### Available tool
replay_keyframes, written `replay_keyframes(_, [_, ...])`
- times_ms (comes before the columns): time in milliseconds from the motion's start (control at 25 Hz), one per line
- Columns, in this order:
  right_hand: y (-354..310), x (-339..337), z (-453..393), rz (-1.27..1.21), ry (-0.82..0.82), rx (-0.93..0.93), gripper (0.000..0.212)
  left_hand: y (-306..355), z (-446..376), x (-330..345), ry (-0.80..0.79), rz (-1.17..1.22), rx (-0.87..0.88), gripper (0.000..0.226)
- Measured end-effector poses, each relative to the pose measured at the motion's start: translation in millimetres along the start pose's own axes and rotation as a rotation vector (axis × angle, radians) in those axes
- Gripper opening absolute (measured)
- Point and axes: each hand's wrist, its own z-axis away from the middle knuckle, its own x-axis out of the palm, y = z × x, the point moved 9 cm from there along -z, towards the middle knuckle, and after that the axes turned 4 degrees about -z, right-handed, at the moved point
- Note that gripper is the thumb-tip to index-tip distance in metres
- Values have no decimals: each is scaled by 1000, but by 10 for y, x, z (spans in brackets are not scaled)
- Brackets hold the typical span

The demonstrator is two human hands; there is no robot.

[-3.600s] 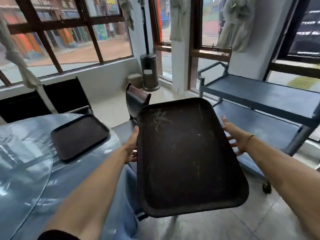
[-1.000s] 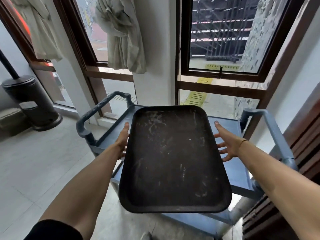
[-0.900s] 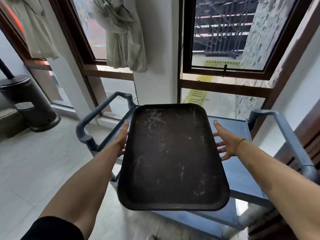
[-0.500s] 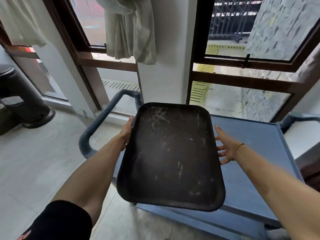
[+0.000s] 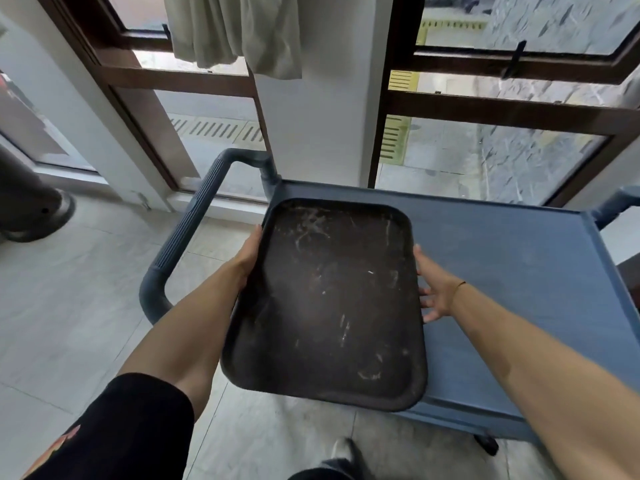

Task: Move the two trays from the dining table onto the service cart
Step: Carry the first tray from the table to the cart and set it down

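A dark brown scratched tray [image 5: 329, 303] is held over the left part of the blue service cart's top shelf [image 5: 512, 271]. Its far end is over the shelf and its near end juts past the cart's front edge. My left hand [image 5: 249, 252] grips the tray's left rim. On the right rim, my right hand [image 5: 433, 289] holds the tray with fingers spread beneath it. Whether the tray touches the shelf I cannot tell. The second tray and the dining table are out of view.
The cart's ribbed handle [image 5: 194, 223] curves up at its left end. Behind the cart are a white pillar [image 5: 322, 116], brown window frames [image 5: 502, 105] and a hanging curtain [image 5: 235, 29]. A dark heater base [image 5: 31, 209] stands on the tiled floor at left.
I have turned from the table to the cart and come close. Over the last second the tray has moved forward and down over the cart's top shelf, both hands still on it.
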Motion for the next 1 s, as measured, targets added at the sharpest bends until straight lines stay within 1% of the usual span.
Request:
replay_keyframes(80, [37, 69, -60, 5, 9, 21, 70, -67, -71, -61, 5, -7, -18, 73])
replay_keyframes(200, [60, 144, -126, 37, 29, 33, 77, -154, -134, -205, 59, -65, -25, 67])
replay_keyframes(280, [66, 159, -124, 40, 59, 34, 81, -193, -192, -231, 35, -95, -29, 69])
replay_keyframes(360, [67, 154, -110, 56, 97, 25, 82, -242, -246, -256, 7, -151, -36, 78])
replay_keyframes(480, [72, 112, -132, 88, 154, -2, 76, -294, -264, -336, 75, -242, -88, 97])
replay_keyframes(640, [89, 100, -159, 128, 188, -5, 72, -316, -252, -336, 101, -253, -95, 101])
replay_keyframes(680, [93, 99, -160, 132, 188, -9, 72, -303, -262, -350, 134, -248, -91, 101])
replay_keyframes(800, [131, 70, -151, 144, 186, -22, 72, -245, -243, -443, 310, -316, -97, 100])
replay_keyframes(920, [105, -20, -117, 174, 210, -98, 70, -88, -193, -383, 359, -404, -35, 93])
replay_keyframes(1000, [-40, -140, -69, 269, 257, -254, 64, 60, -120, -263, 382, -470, 20, 84])
